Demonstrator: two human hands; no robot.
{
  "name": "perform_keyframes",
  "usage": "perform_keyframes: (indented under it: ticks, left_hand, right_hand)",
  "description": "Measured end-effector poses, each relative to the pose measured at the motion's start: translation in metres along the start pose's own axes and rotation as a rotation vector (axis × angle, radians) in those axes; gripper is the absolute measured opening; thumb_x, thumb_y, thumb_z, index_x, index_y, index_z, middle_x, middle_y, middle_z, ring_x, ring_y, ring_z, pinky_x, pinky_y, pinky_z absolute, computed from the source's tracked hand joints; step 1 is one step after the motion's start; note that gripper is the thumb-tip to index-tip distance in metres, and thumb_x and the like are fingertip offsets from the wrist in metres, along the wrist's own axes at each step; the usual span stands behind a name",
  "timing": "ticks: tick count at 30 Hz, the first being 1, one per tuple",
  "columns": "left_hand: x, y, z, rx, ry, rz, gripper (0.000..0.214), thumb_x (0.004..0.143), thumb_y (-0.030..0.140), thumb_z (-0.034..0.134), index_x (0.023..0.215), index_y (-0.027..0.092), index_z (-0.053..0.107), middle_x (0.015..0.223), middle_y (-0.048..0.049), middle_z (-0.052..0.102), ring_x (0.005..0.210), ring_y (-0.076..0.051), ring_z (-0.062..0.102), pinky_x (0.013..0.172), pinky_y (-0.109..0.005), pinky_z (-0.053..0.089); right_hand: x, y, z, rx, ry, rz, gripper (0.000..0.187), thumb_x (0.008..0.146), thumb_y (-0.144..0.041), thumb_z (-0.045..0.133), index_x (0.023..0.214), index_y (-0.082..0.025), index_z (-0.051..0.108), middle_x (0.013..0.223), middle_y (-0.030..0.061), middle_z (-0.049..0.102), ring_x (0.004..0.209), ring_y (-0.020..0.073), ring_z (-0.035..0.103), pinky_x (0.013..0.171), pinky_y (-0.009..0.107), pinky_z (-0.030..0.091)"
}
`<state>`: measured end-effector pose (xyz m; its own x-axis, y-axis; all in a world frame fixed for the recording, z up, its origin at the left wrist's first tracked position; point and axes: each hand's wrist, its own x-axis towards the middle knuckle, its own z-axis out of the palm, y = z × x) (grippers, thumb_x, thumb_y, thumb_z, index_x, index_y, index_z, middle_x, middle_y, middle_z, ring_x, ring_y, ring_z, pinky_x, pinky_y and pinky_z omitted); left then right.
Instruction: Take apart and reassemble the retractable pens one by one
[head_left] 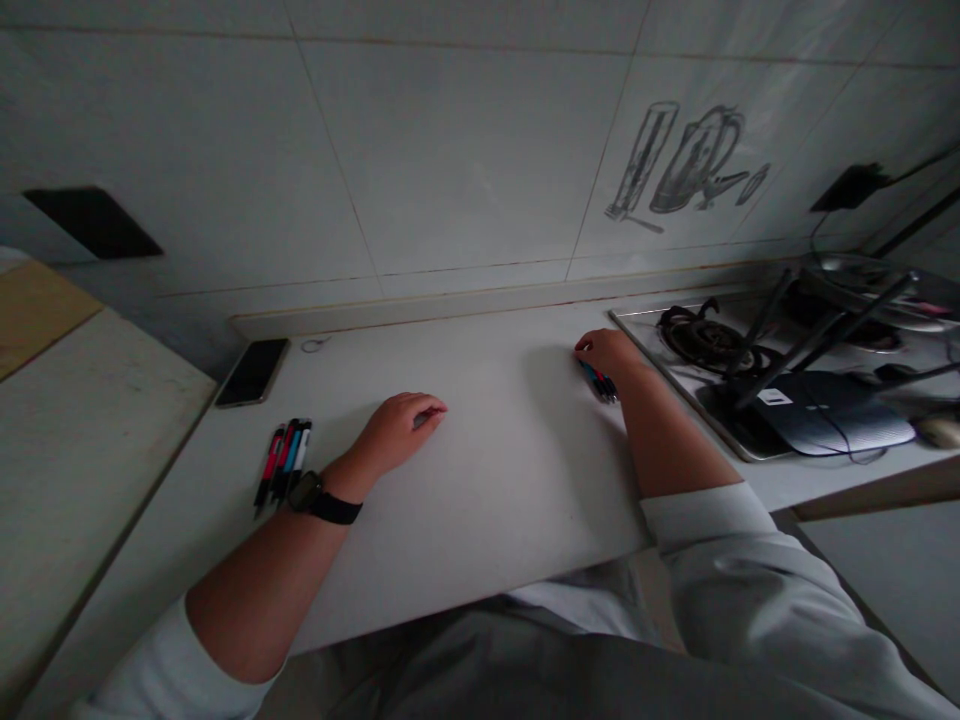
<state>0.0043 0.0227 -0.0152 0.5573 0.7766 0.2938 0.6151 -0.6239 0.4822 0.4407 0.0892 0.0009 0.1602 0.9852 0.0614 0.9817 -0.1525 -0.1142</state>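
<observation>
My left hand (396,430) rests on the white countertop (480,480), fingers curled together and thumb close to the fingertips; nothing shows in it. A black watch (307,492) is on that wrist. Beside the left forearm lies a group of several pens (285,455) in red, blue and white with black parts. Over on the right, my right hand (609,352) is closed at the far end of a second bunch of pens (598,382), blue, red and black. Its fingertips appear to pinch a pen there, though the hand partly hides them.
A black phone (253,372) lies at the back left, with a small loop (315,344) next to it. On the right is a gas stove (709,340) with a dark grey pouch (832,412) and black rods (817,345). A tiled wall (465,150) rises behind.
</observation>
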Motion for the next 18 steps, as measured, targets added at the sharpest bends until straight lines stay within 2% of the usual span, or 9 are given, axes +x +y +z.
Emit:
perform_keyframes:
  ticks: [12,14,18]
  left_hand:
    - [0.0,-0.002,0.002,0.004,-0.007,0.014,0.017,0.1,0.028,0.058,0.105,0.023,0.073,0.106,-0.0039,0.077,0.1,-0.021,0.069,0.096,-0.041,0.053]
    - [0.0,-0.001,0.001,0.004,-0.005,0.016,0.017,0.1,0.028,0.057,0.105,0.023,0.073,0.106,-0.004,0.077,0.1,-0.021,0.069,0.095,-0.041,0.054]
    - [0.001,0.001,0.0,0.006,-0.011,0.009,0.017,0.1,0.029,0.057,0.103,0.023,0.073,0.104,-0.0047,0.077,0.099,-0.021,0.069,0.095,-0.041,0.054]
  right_hand:
    - [-0.005,-0.005,-0.012,0.048,0.055,0.016,0.027,0.089,-0.037,0.066,0.107,-0.023,0.08,0.103,0.008,0.08,0.092,0.0228,0.07,0.082,0.03,0.05]
    - [-0.007,-0.009,-0.017,0.098,0.122,0.024,0.028,0.091,-0.038,0.063,0.109,-0.023,0.079,0.101,0.0075,0.08,0.09,0.0228,0.069,0.08,0.031,0.05]
    - [-0.016,-0.021,-0.029,0.231,0.335,0.044,0.033,0.096,-0.04,0.055,0.117,-0.022,0.074,0.096,0.0083,0.078,0.085,0.0236,0.068,0.08,0.032,0.049]
